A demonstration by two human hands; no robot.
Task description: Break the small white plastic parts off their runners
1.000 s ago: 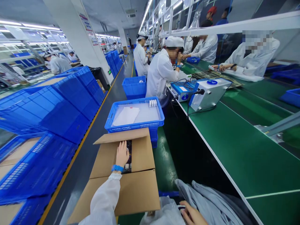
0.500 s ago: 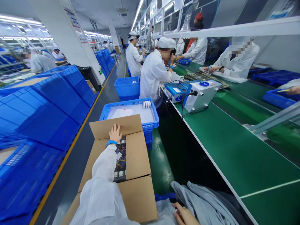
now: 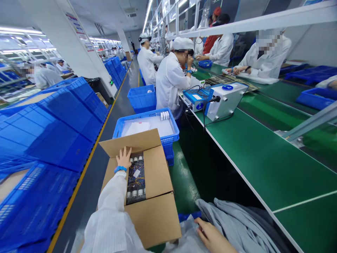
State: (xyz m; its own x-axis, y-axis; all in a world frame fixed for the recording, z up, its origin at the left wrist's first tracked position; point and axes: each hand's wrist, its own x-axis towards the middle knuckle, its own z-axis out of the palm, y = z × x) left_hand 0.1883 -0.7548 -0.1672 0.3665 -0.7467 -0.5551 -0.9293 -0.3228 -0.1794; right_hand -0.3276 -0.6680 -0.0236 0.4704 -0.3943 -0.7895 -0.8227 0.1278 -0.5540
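My left hand [image 3: 124, 159] is open with fingers spread, lying against the raised far flap and left side of an open cardboard box [image 3: 159, 172]. In the gap between the flaps show dark parts [image 3: 136, 177] with white cylindrical ends, coloured wires and a small white label; I cannot make out their kind. My right hand [image 3: 213, 237] is low at the bottom edge, fingers loosely bent and apart, beside crumpled grey cloth [image 3: 231, 219] and thin translucent material [image 3: 188, 233]. I see nothing held in it, though its underside is hidden.
A blue basket [image 3: 172, 137] with white items stands just beyond the box. On the right runs a green-topped bench [image 3: 260, 154] bearing a boxy instrument [image 3: 223, 105] with cables. Stacked blue crates [image 3: 52, 130] line the left. Co-workers in white sit farther along the bench.
My left hand has shifted left along the box, its fingers spreading wider, and more of the dark parts shows. My right hand stays low by the cloth. The view has moved slightly.
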